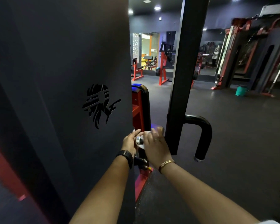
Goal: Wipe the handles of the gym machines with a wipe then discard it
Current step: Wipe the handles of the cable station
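Note:
A white wipe shows at the edge of my right hand, which holds it against a small silver and black machine part low beside the dark grey panel. The right fingers are blurred. My left hand, with a black watch on its wrist, reaches in from the left, fingers stretched forward and touching the same part. A black curved handle bends down from the black upright post just right of my hands. What lies under my right palm is hidden.
The tall dark grey machine panel with a black logo fills the left. A red frame with a black pad stands behind my hands. Red and black gym machines line the far side, and a green bucket sits on the dark floor at right.

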{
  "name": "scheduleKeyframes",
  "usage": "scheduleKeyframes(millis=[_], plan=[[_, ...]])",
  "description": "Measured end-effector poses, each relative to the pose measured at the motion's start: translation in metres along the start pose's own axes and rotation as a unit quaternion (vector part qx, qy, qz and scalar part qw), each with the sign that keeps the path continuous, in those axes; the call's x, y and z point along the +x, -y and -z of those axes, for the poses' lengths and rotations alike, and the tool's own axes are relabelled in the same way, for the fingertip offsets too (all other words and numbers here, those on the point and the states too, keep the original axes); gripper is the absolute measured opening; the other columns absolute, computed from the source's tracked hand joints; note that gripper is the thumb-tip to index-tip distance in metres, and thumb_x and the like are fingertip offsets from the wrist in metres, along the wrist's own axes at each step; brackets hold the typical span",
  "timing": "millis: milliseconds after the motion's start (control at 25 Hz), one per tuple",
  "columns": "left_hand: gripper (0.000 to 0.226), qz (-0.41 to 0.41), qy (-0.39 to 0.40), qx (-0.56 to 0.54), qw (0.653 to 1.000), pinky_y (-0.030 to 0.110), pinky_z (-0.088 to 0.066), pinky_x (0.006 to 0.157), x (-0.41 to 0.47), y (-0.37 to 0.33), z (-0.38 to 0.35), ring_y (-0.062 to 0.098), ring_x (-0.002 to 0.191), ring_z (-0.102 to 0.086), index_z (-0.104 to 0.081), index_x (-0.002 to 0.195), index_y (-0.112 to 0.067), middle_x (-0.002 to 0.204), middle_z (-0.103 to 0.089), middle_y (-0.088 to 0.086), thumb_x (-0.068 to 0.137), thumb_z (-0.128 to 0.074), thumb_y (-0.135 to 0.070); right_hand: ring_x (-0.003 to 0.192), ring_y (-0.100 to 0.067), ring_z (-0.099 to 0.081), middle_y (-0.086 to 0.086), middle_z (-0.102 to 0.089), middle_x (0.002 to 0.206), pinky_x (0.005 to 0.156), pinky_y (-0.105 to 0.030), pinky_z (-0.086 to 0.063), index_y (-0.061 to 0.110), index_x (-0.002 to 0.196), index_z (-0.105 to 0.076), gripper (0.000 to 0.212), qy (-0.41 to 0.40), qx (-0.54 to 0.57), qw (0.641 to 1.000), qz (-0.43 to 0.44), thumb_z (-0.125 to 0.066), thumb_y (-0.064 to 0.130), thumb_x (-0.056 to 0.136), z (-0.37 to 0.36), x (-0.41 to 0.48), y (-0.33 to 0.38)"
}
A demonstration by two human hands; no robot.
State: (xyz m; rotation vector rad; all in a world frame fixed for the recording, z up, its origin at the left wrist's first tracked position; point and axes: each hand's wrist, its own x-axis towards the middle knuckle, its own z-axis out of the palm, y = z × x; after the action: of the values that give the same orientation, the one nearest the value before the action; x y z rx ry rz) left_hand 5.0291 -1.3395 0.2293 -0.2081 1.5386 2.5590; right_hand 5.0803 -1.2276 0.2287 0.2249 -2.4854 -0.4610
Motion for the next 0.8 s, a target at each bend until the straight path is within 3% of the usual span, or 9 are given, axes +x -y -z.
scheduleKeyframes(millis=[120, 240, 320, 440, 520, 600, 640, 720, 800], plan=[[0.037, -0.017, 0.001, -0.005, 1.000, 0.028, -0.051, 0.075, 0.003, 0.002, -0.004, 0.027, 0.100, -0.062, -0.054, 0.125, 0.005, 0.123, -0.060, 0.023, 0.100, -0.047, -0.021, 0.135, -0.032, -0.037, -0.014, -0.056, 0.124, 0.116, -0.048, 0.002, 0.003, 0.124, -0.055, 0.047, 0.007, -0.010, 0.995, -0.103, -0.047, 0.015, 0.079, -0.001, -0.015, -0.002], [0.034, -0.024, 0.007, 0.009, 1.000, 0.025, -0.052, 0.078, 0.003, 0.002, -0.009, 0.024, 0.098, -0.063, -0.055, 0.124, 0.005, 0.123, -0.061, 0.022, 0.101, -0.046, -0.018, 0.131, -0.031, -0.042, -0.012, -0.054, 0.130, 0.114, -0.049, 0.001, 0.008, 0.131, -0.052, 0.055, 0.030, -0.013, 0.999, -0.025, -0.058, 0.029, 0.081, 0.001, -0.015, 0.010], [0.034, -0.043, 0.009, 0.063, 0.997, 0.021, -0.051, 0.078, 0.002, 0.003, -0.010, 0.022, 0.103, -0.062, -0.058, 0.124, 0.001, 0.122, -0.063, 0.018, 0.101, -0.044, -0.019, 0.132, -0.030, -0.042, -0.011, -0.050, 0.137, 0.113, -0.047, 0.002, 0.010, 0.139, -0.043, 0.062, 0.040, -0.011, 0.999, 0.030, -0.053, 0.039, 0.085, 0.005, -0.010, 0.011], [0.031, -0.050, 0.003, 0.084, 0.995, 0.029, -0.051, 0.082, 0.002, 0.005, -0.011, 0.026, 0.107, -0.061, -0.059, 0.122, -0.004, 0.122, -0.063, 0.015, 0.102, -0.042, -0.020, 0.135, -0.034, -0.036, -0.020, -0.042, 0.142, 0.115, -0.049, -0.001, 0.009, 0.145, -0.034, 0.081, 0.065, 0.020, 0.997, -0.035, -0.050, 0.058, 0.083, 0.008, -0.007, 0.005], [0.031, -0.053, 0.007, 0.100, 0.994, 0.033, -0.051, 0.086, 0.002, 0.006, -0.010, 0.027, 0.108, -0.061, -0.059, 0.121, -0.007, 0.122, -0.063, 0.012, 0.103, -0.039, -0.023, 0.140, -0.035, -0.024, -0.023, -0.030, 0.149, 0.117, -0.044, -0.003, 0.010, 0.150, -0.020, 0.078, 0.055, 0.047, 0.997, -0.025, -0.045, 0.051, 0.088, 0.000, -0.011, -0.001], [0.031, -0.059, 0.015, 0.118, 0.991, 0.042, -0.046, 0.099, 0.005, 0.005, -0.009, 0.028, 0.113, -0.060, -0.059, 0.120, -0.008, 0.123, -0.063, 0.014, 0.103, -0.038, -0.022, 0.142, -0.033, -0.017, -0.020, -0.020, 0.152, 0.117, -0.040, -0.008, 0.008, 0.151, -0.006, 0.067, 0.077, 0.068, 0.995, 0.009, -0.036, 0.032, 0.095, -0.002, -0.010, -0.006], [0.030, -0.062, 0.017, 0.125, 0.990, 0.043, -0.044, 0.102, 0.004, 0.006, -0.009, 0.028, 0.114, -0.060, -0.059, 0.119, -0.008, 0.123, -0.063, 0.015, 0.103, -0.038, -0.021, 0.140, -0.031, -0.022, -0.019, -0.024, 0.151, 0.116, -0.039, -0.017, 0.006, 0.150, -0.008, 0.063, 0.069, 0.073, 0.995, 0.009, -0.035, 0.023, 0.096, -0.001, -0.010, -0.008], [0.028, -0.086, 0.012, 0.157, 0.984, 0.036, -0.045, 0.100, 0.001, 0.006, -0.009, 0.022, 0.112, -0.059, -0.060, 0.119, -0.008, 0.125, -0.062, 0.016, 0.103, -0.039, -0.018, 0.128, -0.027, -0.043, -0.015, -0.045, 0.139, 0.103, -0.034, -0.040, 0.003, 0.144, -0.031, 0.059, 0.036, 0.103, 0.993, -0.042, -0.053, 0.013, 0.090, 0.003, -0.012, -0.007], [0.031, -0.170, 0.005, 0.282, 0.944, 0.026, -0.041, 0.099, -0.001, 0.005, -0.007, 0.016, 0.116, -0.054, -0.060, 0.124, -0.008, 0.131, -0.058, 0.012, 0.102, -0.040, -0.015, 0.113, -0.026, -0.058, -0.013, -0.061, 0.121, 0.090, -0.034, -0.051, 0.001, 0.129, -0.055, 0.061, -0.002, 0.115, 0.993, -0.034, -0.074, 0.010, 0.072, 0.005, -0.019, -0.001]])
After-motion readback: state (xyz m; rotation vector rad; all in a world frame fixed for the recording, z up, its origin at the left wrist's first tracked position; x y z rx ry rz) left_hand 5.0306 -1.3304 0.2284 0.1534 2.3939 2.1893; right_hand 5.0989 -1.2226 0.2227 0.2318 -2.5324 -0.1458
